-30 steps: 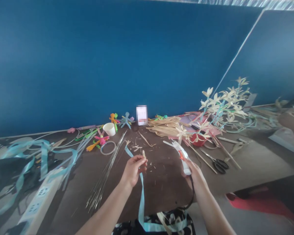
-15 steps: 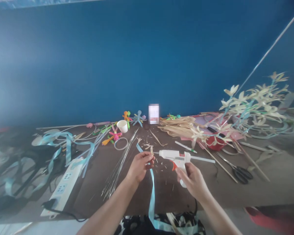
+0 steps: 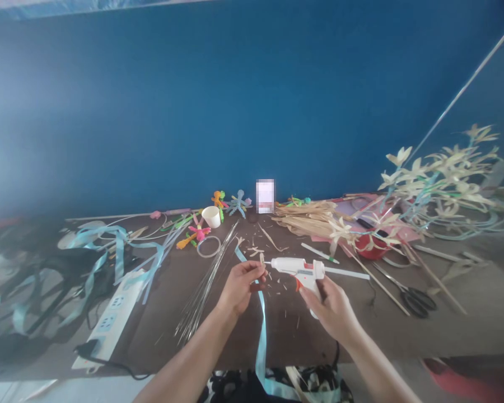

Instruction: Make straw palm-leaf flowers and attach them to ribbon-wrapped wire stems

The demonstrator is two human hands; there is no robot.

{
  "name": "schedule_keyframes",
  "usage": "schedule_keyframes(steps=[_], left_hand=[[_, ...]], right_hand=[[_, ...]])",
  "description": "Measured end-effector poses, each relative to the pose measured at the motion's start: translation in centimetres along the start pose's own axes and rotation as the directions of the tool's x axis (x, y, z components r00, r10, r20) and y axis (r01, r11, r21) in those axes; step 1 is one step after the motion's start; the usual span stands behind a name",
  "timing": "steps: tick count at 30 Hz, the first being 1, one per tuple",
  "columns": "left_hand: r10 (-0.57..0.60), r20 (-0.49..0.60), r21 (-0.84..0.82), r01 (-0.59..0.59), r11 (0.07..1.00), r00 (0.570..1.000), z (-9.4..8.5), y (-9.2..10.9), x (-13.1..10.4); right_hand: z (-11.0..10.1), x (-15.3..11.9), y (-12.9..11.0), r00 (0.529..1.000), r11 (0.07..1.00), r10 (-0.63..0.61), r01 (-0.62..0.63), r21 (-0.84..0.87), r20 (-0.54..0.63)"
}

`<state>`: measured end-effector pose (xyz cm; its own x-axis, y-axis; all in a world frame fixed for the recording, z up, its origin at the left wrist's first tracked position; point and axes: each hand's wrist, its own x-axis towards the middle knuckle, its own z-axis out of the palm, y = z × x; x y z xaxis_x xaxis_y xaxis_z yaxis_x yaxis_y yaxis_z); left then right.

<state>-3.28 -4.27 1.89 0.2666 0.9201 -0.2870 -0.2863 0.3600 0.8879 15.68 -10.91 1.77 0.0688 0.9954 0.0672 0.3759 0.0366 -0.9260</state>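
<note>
My right hand (image 3: pixel 334 308) is wrapped round the handle of a white hot glue gun (image 3: pixel 292 266) with an orange trigger. A glue stick (image 3: pixel 346 273) juts from its back end. Between the thumb and fingers of my left hand (image 3: pixel 241 286) is a small pale petal-like strip (image 3: pixel 262 258), held upright. The gun's nozzle meets this strip or lies just beside it; I cannot tell which. A light blue ribbon (image 3: pixel 261 336) runs down from under my left hand over the table edge to my lap. Pale scraps (image 3: pixel 256 251) lie just beyond.
Thin metal wires (image 3: pixel 208 282) lie left of my hands, with a white paper cup (image 3: pixel 210 216) behind. A power strip (image 3: pixel 109 324) is at the left. Dried husks (image 3: pixel 306 217), black-handled scissors (image 3: pixel 419 301), a red tape roll (image 3: pixel 372 246) and pale-petalled flower stems (image 3: pixel 439 173) are at the right.
The glue gun has shifted slightly left, bringing its nozzle closer to the pale strip in my left hand. Both hands keep their grips. The whole view has shifted a little.
</note>
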Motion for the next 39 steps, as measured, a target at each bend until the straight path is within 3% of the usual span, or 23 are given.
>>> schedule_keyframes(steps=[19, 26, 39], left_hand=[[0.025, -0.044, 0.033, -0.024, 0.999, 0.999, 0.5, 0.7, -0.6], [0.052, -0.03, 0.087, -0.049, 0.995, 0.998, 0.2, 0.7, -0.6], [0.065, -0.027, 0.104, -0.062, 0.993, 0.998, 0.3, 0.7, -0.5]], right_hand=[[-0.3, -0.1, -1.2, 0.999, 1.0, -0.014, 0.014, -0.018, -0.043], [-1.6, 0.0, -2.7, 0.996, 0.999, 0.031, -0.027, -0.045, 0.082], [-1.9, 0.1, -3.0, 0.994, 0.997, 0.072, -0.071, -0.018, 0.08]])
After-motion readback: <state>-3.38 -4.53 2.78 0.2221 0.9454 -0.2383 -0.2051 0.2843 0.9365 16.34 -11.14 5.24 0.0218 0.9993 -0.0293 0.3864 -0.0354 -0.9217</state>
